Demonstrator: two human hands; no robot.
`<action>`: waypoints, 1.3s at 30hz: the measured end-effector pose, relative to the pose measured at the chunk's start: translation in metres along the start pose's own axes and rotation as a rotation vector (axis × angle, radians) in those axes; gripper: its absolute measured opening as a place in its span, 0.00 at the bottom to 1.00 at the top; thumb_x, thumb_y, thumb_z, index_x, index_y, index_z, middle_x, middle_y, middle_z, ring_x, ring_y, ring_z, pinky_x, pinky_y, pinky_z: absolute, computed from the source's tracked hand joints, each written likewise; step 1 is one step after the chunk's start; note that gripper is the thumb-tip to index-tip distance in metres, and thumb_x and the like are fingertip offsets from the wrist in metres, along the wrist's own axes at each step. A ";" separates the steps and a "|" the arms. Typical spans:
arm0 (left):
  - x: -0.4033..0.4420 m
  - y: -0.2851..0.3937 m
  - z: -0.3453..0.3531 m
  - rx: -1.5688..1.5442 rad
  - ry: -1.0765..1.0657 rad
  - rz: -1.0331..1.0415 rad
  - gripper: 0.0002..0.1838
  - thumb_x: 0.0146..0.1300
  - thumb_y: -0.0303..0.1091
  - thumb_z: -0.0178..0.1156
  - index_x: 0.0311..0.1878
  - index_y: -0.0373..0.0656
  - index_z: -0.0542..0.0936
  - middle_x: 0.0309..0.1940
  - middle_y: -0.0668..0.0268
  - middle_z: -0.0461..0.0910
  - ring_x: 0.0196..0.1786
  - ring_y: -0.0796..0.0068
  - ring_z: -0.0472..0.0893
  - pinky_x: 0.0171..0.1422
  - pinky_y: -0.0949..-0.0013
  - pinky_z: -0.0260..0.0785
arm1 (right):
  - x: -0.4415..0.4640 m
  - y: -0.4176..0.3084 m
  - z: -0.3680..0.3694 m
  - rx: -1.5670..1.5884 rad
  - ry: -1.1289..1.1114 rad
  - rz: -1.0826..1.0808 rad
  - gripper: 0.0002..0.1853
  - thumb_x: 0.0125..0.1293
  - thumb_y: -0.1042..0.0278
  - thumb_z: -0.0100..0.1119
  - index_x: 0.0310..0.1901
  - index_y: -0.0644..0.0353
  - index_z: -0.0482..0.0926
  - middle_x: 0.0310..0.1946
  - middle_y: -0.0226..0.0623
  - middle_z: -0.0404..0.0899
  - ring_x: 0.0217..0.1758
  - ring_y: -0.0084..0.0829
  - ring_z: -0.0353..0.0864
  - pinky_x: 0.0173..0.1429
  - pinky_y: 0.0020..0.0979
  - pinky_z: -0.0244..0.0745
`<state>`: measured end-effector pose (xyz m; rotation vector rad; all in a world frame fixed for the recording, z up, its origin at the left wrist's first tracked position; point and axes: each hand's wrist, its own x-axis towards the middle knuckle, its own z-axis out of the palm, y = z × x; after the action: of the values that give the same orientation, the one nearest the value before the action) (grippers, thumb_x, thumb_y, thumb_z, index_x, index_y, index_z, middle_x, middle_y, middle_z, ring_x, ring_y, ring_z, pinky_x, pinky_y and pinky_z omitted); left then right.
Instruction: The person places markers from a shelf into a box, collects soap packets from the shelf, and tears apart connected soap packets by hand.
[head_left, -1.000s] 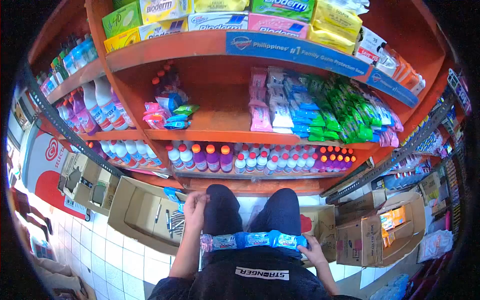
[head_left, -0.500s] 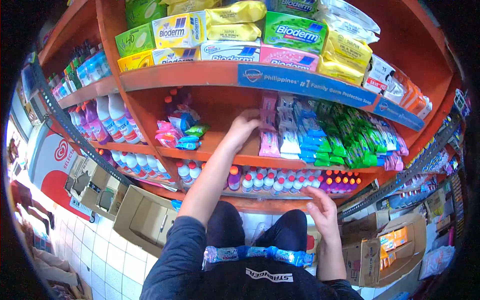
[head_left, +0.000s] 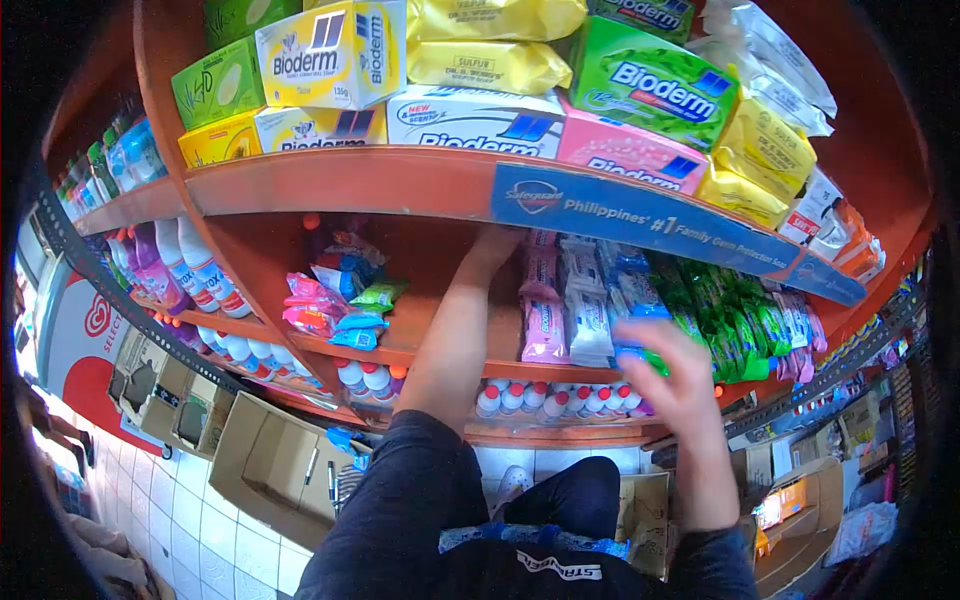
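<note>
My left hand (head_left: 493, 246) reaches deep into the middle shelf, beside a column of pink Bioderm soap packs (head_left: 545, 330). Its fingers are lost in the shadow under the upper shelf's edge. White packs (head_left: 588, 325) stand right of the pink ones, followed by blue packs (head_left: 632, 290) and green packs (head_left: 745, 325). In front of the blue and green packs is my right hand (head_left: 675, 375), somewhat blurred, its thumb and fingers apart with nothing visible in them. A strip of blue packs (head_left: 530, 540) lies across my lap.
Bioderm boxes (head_left: 330, 55) and yellow sulfur soaps (head_left: 485, 68) fill the upper shelf, above a blue Safeguard label strip (head_left: 660, 232). Loose small packs (head_left: 340, 300) lie at left. Capped bottles (head_left: 560, 400) stand below. Open cardboard boxes (head_left: 255, 460) sit on the tiled floor.
My left hand has gone further back into the shelf, beside the pink packs. My right hand has risen toward the front of the packs. The view has moved closer to the shelves.
</note>
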<state>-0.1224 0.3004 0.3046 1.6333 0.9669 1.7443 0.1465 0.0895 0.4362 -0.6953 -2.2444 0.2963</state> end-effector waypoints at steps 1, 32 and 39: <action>0.000 -0.003 -0.005 0.034 0.013 0.009 0.27 0.61 0.33 0.60 0.63 0.40 0.68 0.62 0.57 0.69 0.64 0.63 0.67 0.69 0.60 0.59 | 0.028 0.008 0.004 -0.067 -0.004 -0.091 0.18 0.59 0.65 0.62 0.50 0.61 0.79 0.45 0.45 0.81 0.49 0.45 0.80 0.54 0.40 0.72; 0.010 -0.030 -0.015 0.335 -0.247 -0.045 0.27 0.66 0.40 0.54 0.66 0.40 0.65 0.65 0.51 0.65 0.68 0.52 0.63 0.73 0.59 0.53 | 0.145 0.098 0.097 -0.341 0.008 0.054 0.28 0.60 0.61 0.57 0.63 0.57 0.68 0.60 0.52 0.69 0.64 0.47 0.68 0.67 0.45 0.60; -0.001 -0.004 -0.015 0.493 -0.041 0.108 0.24 0.68 0.39 0.54 0.64 0.40 0.68 0.63 0.52 0.68 0.65 0.56 0.66 0.71 0.56 0.55 | -0.027 -0.001 -0.047 0.194 -0.301 0.367 0.25 0.61 0.62 0.64 0.58 0.63 0.73 0.50 0.45 0.79 0.53 0.37 0.79 0.58 0.35 0.71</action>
<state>-0.1372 0.3006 0.3006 2.0460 1.3916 1.6136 0.1956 0.0737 0.4532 -1.0102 -2.3124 0.8360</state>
